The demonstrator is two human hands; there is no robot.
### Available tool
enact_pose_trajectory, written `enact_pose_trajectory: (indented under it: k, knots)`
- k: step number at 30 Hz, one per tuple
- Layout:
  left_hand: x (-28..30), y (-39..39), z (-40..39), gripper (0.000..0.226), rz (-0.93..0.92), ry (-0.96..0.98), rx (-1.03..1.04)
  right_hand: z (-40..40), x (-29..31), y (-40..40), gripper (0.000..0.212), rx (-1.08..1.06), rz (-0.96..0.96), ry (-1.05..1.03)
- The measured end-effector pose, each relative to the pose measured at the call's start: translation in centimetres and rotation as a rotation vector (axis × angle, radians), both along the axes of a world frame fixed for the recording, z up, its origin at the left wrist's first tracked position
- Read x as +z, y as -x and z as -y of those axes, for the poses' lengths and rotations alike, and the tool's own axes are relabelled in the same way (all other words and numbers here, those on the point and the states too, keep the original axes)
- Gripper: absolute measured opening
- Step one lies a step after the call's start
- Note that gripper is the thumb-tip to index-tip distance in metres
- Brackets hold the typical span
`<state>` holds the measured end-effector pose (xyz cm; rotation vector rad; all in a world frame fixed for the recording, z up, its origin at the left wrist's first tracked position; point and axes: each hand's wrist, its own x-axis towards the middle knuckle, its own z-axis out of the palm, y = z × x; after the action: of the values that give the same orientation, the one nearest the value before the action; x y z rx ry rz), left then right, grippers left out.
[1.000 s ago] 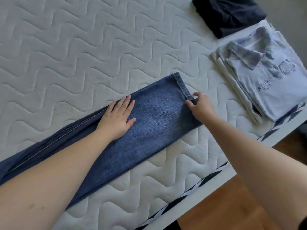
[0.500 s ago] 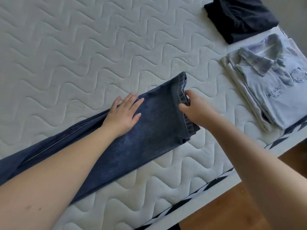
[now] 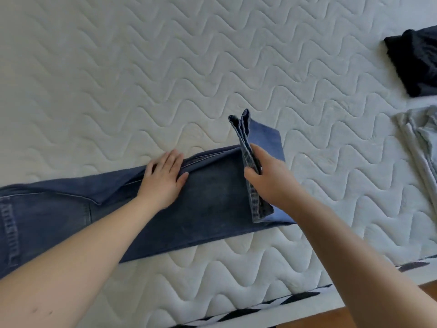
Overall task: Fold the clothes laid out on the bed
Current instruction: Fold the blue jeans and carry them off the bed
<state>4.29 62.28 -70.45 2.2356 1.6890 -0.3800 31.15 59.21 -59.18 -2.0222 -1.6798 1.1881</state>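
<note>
A pair of blue jeans [image 3: 208, 209] lies lengthwise across the white quilted mattress [image 3: 165, 67], the legs stacked on each other. My left hand [image 3: 163, 178] presses flat on the legs near their far edge, fingers straight. My right hand [image 3: 267, 178] grips the leg hems [image 3: 246, 147] and holds them lifted and turned back over the legs, so the lighter inner side of the denim [image 3: 267, 138] shows beyond my hand. The waistband end with a pocket [image 3: 47, 209] reaches the left edge of the view.
A folded black garment [image 3: 416, 62] lies at the far right of the mattress. Below it is a folded pale grey shirt [image 3: 421, 143], cut off by the frame. The mattress's near edge with black-and-white trim [image 3: 260, 306] runs along the bottom right, wooden floor [image 3: 402, 311] beyond.
My right hand has lifted the hems off the mattress and brought them leftward over the legs. My left hand slid slightly toward the far edge. The camera has shifted left.
</note>
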Motion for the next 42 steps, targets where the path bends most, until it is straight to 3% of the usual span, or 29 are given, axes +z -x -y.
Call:
enact_pose_trajectory:
  k: [7,13,20,22,24,28,29,31,34,37,39,42]
  knots:
    - [-1.2,2.4,3.4,0.068,0.029,-0.069,-0.139,0.9,0.9,8.4,0.04,0.051,-0.096,-0.055]
    - [-0.2,3.4,3.3,0.071,0.134,-0.024,-0.22,1.4,0.5,14.5,0.055,0.125,-0.123,-0.019]
    - [1.5,5.9,2.7,0.039,0.49,-0.082,-0.258,1.9,0.0,18.3,0.047,0.193,-0.165,0.013]
    - [2.2,7.3,2.7,0.035,0.619,-0.035,-0.007,2.1,-0.4,18.8,0.049,0.188,-0.149,0.015]
    - [2.7,8.9,3.0,0.043,0.777,0.035,0.389,2.4,-0.9,19.2,0.049,0.188,-0.15,0.019]
    - [3.4,10.4,1.4,0.035,1.336,0.401,1.172,2.8,-2.2,19.8,0.049,0.211,-0.151,0.05]
    - [3.7,10.4,0.7,0.047,1.358,0.515,1.253,2.8,-2.6,19.9,0.053,0.235,-0.124,0.069]
    - [4.1,10.0,-0.3,0.062,1.258,0.611,1.212,2.9,-3.4,19.9,0.058,0.313,-0.071,0.1]
    - [3.7,9.1,-1.1,0.033,0.994,0.402,0.974,2.9,-4.0,18.7,0.046,0.388,-0.103,0.114]
    - [3.6,8.9,-1.0,0.019,0.833,0.264,0.863,1.7,-4.3,15.4,0.027,0.21,-0.104,0.019]
    - [4.0,9.3,-0.6,0.008,0.853,0.304,0.834,0.0,-4.5,12.4,0.028,0.059,-0.009,-0.123]
    - [4.3,10.4,0.2,0.015,0.996,0.417,0.869,-3.4,-5.7,7.8,0.04,-0.01,0.172,-0.158]
